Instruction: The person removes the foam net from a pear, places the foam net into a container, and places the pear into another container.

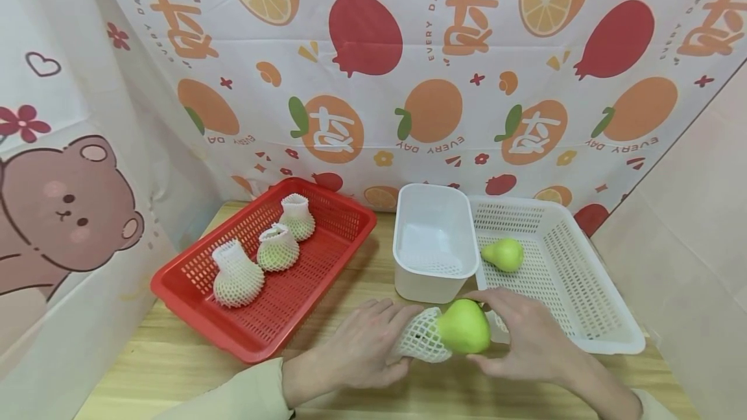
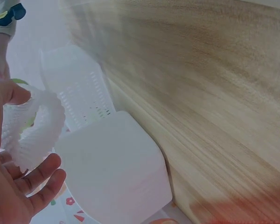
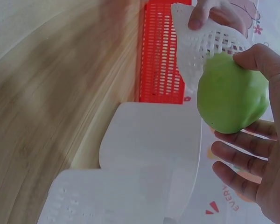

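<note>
A green pear [image 1: 465, 327] is partly inside a white foam net sleeve [image 1: 425, 337], its rounded end bare toward the right. My left hand [image 1: 369, 344] grips the sleeve from the left, thumb below and fingers over the top. With thumb and fingertips, my right hand [image 1: 526, 337] holds the bare end of the pear; the right wrist view shows the pear [image 3: 233, 93] between them. In the left wrist view the sleeve [image 2: 41, 126] shows its open mouth beside my thumb, and most of the pear is hidden there.
At the left stands a red basket [image 1: 327, 290] with three net-wrapped pears [image 1: 238, 277]. A deep white bin [image 1: 434, 287] stands behind my hands. To its right, a white basket [image 1: 607, 316] holds one bare pear [image 1: 505, 255]. A printed curtain [image 1: 373, 102] closes off the back.
</note>
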Motion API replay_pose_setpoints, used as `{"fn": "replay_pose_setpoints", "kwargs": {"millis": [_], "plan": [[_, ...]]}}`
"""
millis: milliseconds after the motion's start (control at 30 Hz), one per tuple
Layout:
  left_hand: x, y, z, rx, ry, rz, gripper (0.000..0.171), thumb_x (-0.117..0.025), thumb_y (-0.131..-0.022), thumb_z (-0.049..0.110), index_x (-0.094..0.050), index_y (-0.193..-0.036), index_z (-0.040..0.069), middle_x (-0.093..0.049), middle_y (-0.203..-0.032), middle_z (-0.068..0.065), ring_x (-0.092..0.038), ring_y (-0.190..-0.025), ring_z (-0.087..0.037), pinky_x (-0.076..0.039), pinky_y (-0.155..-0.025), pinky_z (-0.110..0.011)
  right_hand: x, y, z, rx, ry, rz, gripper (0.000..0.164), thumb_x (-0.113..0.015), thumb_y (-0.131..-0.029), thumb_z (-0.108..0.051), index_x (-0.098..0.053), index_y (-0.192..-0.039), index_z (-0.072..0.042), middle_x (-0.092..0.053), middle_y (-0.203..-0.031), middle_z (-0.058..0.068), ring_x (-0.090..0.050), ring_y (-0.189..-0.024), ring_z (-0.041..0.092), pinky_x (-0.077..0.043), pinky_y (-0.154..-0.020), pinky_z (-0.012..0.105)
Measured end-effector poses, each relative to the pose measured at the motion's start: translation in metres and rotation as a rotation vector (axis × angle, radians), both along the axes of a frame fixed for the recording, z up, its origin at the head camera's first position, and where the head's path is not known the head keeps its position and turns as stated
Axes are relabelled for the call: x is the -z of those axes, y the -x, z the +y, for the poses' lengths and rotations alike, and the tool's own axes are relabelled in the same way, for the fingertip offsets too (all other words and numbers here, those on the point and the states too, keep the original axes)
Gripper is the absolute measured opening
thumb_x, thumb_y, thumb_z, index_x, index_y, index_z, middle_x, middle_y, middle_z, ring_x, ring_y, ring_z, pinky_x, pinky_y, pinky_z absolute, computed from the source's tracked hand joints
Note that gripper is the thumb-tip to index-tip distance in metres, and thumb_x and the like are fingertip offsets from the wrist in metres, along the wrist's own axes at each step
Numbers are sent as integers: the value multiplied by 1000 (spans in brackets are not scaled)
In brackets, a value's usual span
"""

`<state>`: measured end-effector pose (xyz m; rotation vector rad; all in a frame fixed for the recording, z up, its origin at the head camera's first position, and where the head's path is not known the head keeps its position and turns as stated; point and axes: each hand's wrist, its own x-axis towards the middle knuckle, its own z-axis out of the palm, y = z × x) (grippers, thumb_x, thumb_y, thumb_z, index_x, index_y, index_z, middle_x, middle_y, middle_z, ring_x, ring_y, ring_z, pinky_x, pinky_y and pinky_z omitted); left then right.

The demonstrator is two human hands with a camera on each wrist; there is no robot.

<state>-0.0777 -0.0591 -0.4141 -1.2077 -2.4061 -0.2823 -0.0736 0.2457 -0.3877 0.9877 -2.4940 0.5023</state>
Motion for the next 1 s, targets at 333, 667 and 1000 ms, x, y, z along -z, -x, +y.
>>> {"fn": "replay_pose_setpoints", "kwargs": {"millis": [333,667,1000], "plan": [[-5,3,-8,9,34,-7,74,-83,-75,47,-58,-137,16,-71,-103,6,-64,-87,-10,-55,-75,-28,-3,-1,22,72,-45,28,88,-101,-48,-45,-67,-127,-24,-72,-112,-18,-67,-89,0,-58,-73,27],[-25,15,-17,2,125,60,73,-79,-79,50,-60,-137,11,-74,-111,3,-71,-100,-14,-60,-87,-32,-5,1,45,114,-56,5,87,-102,-48,-41,-68,-126,-24,-72,-110,-19,-67,-88,0,-58,-72,28],[-52,29,-12,70,180,76,69,-78,-82,49,-57,-139,16,-72,-110,6,-70,-97,-13,-59,-81,-32,-3,-4,69,184,-60,25,90,-102,-45,-40,-69,-126,-21,-72,-109,-18,-65,-86,1,-56,-70,29]]}}
